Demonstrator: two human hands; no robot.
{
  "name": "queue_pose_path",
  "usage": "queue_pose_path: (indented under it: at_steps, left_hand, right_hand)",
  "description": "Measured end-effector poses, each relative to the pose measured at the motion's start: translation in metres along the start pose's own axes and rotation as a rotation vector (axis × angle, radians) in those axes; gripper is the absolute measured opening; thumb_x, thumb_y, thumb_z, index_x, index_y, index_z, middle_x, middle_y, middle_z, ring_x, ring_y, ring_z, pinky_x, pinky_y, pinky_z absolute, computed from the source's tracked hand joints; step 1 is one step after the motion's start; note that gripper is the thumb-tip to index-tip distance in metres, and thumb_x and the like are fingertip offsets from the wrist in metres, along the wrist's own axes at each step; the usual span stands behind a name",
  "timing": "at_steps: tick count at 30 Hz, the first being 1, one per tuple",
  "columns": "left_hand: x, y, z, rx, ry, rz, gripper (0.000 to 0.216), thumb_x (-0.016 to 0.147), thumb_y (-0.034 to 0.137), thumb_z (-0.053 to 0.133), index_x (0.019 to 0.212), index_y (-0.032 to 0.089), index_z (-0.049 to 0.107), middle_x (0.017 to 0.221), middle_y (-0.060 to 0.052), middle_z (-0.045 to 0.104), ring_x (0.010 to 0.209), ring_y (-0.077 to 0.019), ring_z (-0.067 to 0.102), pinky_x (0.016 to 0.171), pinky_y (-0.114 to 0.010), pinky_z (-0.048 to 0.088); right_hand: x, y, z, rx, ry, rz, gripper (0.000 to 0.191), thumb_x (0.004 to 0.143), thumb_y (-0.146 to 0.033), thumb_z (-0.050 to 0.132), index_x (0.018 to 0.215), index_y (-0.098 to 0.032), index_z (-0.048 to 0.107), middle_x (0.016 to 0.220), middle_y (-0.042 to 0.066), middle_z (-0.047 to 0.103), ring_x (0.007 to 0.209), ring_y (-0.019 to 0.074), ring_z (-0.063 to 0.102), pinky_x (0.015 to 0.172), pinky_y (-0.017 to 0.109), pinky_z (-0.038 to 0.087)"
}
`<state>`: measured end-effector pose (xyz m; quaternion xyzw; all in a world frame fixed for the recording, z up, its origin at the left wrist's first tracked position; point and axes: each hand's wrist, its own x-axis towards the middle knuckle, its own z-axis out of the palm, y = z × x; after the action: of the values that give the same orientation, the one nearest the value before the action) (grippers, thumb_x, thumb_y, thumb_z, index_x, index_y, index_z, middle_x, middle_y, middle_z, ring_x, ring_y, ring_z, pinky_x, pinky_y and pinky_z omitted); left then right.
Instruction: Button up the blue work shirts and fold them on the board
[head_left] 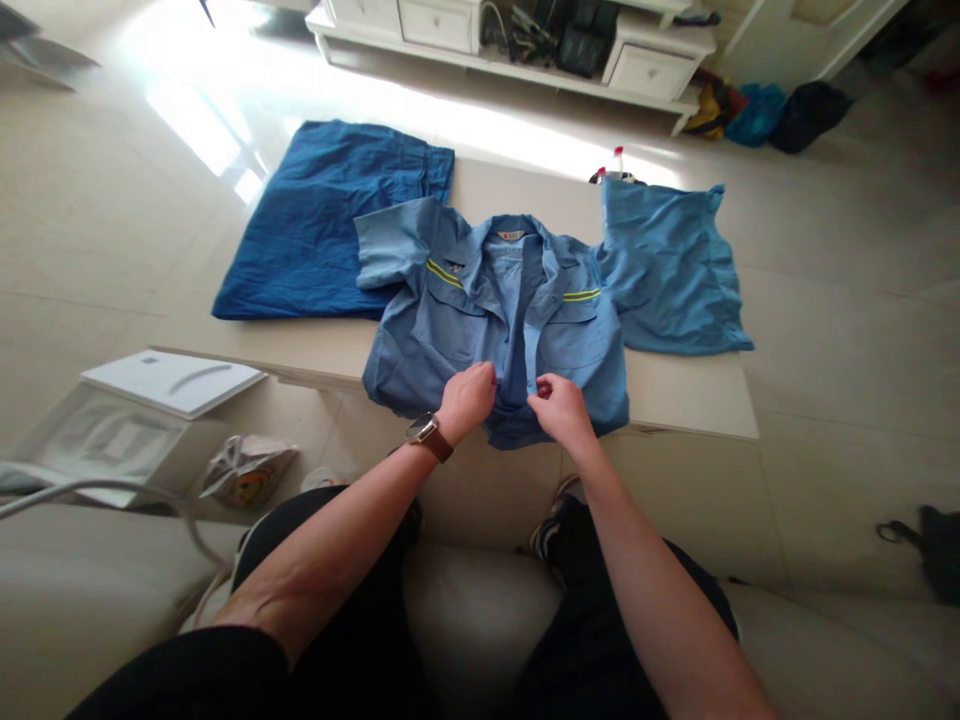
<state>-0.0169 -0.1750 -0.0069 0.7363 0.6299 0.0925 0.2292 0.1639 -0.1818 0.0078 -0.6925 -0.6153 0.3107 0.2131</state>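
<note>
A light blue short-sleeved work shirt [450, 335] with yellow stripes across the chest lies open at the front, collar facing away from me. Its lower part hangs over the near edge of the table. My left hand [466, 398], with a watch on the wrist, is closed on the left front edge of the shirt. Between thumb and fingers, my right hand [561, 408] pinches the opposite front edge. The two edges are held apart, with the shirt's inside showing between them.
Folded dark blue trousers [322, 230] lie left on the pale table [697, 395]; another light blue garment [671, 265] lies right. Small red-capped bottles [617, 160] stand behind. A white cabinet [439, 25] is at the back. Left are a white box [172, 380] and a plastic bag [251, 468].
</note>
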Motion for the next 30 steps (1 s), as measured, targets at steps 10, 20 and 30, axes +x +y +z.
queue_pose_path:
  at_steps: [10,20,30]
  left_hand:
    - [0.000,0.009,-0.010,-0.304,0.127,0.182,0.007,0.094,0.016,0.056,0.097,0.019,0.060,0.094,-0.006,0.068,0.084,-0.0199,0.063,0.079,-0.031,0.048]
    - [-0.003,0.013,-0.008,-0.328,0.104,0.196,0.011,0.091,0.014,0.055,0.097,0.019,0.063,0.092,-0.005,0.069,0.084,-0.0186,0.062,0.079,-0.029,0.048]
    - [0.000,0.020,-0.006,-0.595,0.105,0.158,0.013,0.083,0.007,0.056,0.088,0.016,0.064,0.077,-0.001,0.068,0.071,-0.0135,0.060,0.070,-0.024,0.045]
  right_hand:
    - [-0.005,-0.013,-0.007,0.270,0.041,-0.071,0.017,0.071,-0.026,0.059,0.083,-0.018,0.070,0.069,0.001,0.068,0.064,0.0176,0.060,0.065,0.027,0.046]
    - [-0.011,-0.019,-0.004,0.180,-0.012,-0.115,0.016,0.072,-0.029,0.060,0.085,-0.020,0.066,0.068,0.000,0.065,0.062,0.0173,0.059,0.063,0.027,0.044]
    - [-0.006,-0.010,-0.006,0.227,-0.045,-0.162,0.011,0.082,-0.029,0.056,0.085,-0.022,0.063,0.068,0.000,0.066,0.063,0.0177,0.062,0.065,0.027,0.046]
